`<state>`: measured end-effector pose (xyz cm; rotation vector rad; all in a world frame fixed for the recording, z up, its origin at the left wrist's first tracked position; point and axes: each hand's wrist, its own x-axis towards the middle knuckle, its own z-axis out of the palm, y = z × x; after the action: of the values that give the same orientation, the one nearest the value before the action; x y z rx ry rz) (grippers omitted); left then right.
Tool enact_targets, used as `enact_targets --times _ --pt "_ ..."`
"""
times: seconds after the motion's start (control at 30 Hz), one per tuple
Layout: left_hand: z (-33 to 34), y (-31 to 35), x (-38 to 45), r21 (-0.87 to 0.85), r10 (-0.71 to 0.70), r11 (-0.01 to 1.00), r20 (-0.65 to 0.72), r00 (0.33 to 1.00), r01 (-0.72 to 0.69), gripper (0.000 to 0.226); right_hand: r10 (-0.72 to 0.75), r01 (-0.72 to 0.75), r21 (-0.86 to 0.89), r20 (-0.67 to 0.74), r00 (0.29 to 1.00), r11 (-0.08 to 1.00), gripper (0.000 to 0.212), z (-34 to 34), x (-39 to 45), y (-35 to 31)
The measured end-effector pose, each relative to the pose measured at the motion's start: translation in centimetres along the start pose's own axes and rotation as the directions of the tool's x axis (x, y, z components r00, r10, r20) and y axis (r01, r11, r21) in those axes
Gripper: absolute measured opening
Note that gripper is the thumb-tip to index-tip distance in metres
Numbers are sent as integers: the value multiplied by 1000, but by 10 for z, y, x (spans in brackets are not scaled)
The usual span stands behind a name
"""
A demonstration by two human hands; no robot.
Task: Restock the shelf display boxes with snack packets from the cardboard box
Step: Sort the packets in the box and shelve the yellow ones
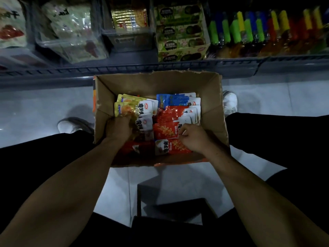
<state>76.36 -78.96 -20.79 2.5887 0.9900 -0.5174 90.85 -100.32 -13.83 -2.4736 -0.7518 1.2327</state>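
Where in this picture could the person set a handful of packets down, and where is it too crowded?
Free: the pale tiled floor left of the brown cardboard box, between the grey shelf edge and the shoe; also the floor strip near the knees. Crowded: the box, packed with yellow, blue and red snack packets, with the left hand and right hand inside.

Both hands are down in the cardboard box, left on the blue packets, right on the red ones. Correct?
Not quite. In the head view the left hand is on the yellow packets, not the blue packets, which lie untouched at the far side. The rest holds: both hands are down in the cardboard box, and the right hand is on the red packets.
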Motion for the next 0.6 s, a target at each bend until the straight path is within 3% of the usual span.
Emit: enact_targets --times 0.17,0.23,0.3,0.37,0.47,0.53,0.6 --pt "-18 -6 -11 -427 -126 895 29 992 126 38 -30 33 109 -23 999 994 9 2 7 -18" --pt "-30 -3 -13 -618 -232 753 73 970 226 33 -21 23 183 -13 1000 983 9 -1 8 -25" --pt "-43 4 -18 -816 -254 516 145 956 261 18 10 -4 288 -19 1000 958 7 -4 12 -32" --pt "-61 14 -30 -902 -193 358 179 965 239 15 23 -28 447 17 1000 894 4 -10 13 -43" --pt "-81 21 -48 -955 -107 204 196 975 214 18 -72 -22 669 112 991 743 12 -23 5 -61" --pt "-90 27 -58 -968 -103 152 184 977 199 16 -140 17 750 101 985 661 20 -30 -2 -71" --pt "-99 33 -63 -970 -132 161 163 978 183 14 -159 53 778 61 985 626 26 -37 -9 -79"
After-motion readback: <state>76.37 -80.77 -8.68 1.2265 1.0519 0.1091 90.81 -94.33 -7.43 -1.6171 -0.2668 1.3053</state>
